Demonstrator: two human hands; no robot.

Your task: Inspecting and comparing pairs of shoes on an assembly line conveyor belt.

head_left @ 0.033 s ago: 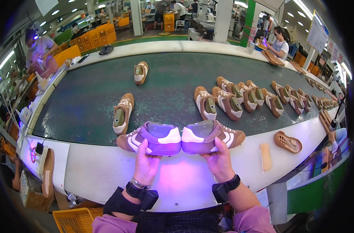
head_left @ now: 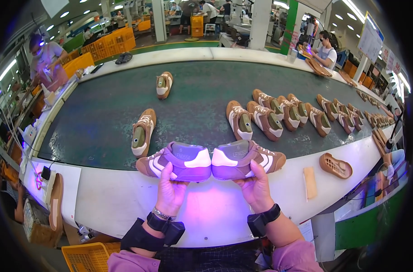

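Observation:
My left hand [head_left: 171,196] grips a brown sneaker [head_left: 190,173] with a white heel patch and white side stripes, its thumb on the side and fingers beneath. A matching sneaker [head_left: 229,171] is in my right hand [head_left: 256,194], held the same way. Both are raised over the white near ledge, heels nearly meeting and toes pointing outward. A dark green shoe last [head_left: 186,151] fills the opening of the left one; another last [head_left: 237,149] sits in the right one. Purple light falls on their lower sides and on the ledge between my wrists.
Beyond my hands, a dark green conveyor belt [head_left: 98,104] carries a single sneaker [head_left: 144,131], another farther off [head_left: 164,85], and several rows toward the right. On the white ledge [head_left: 111,195] lie a shoe sole [head_left: 335,166] and a pale block [head_left: 309,183]. Co-workers stand at the far edges.

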